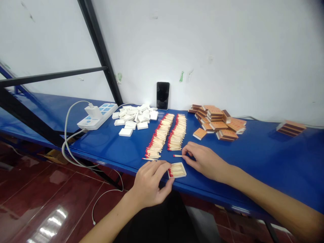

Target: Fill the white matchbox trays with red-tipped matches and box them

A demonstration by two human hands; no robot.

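Near the front edge of the blue table, my left hand [153, 182] grips a small white matchbox tray [185, 170] between thumb and fingers. Several red-headed matches [177, 169] lie inside the tray. Just behind it, my right hand [199, 158] is closed in a pinch on the plain end of a single match [178, 156], whose red head points left. Two long rows of loose matches, a left row [160, 135] and a right row [177, 132], lie behind my hands with their heads to the left.
White trays [130, 124] are heaped at the back left, beside a power strip [97, 116] with cables. A phone [162, 95] leans on the wall. Orange matchboxes [217, 125] are piled at the back right, and another stack [291, 128] stands farther right. A black frame [101, 50] rises at left.
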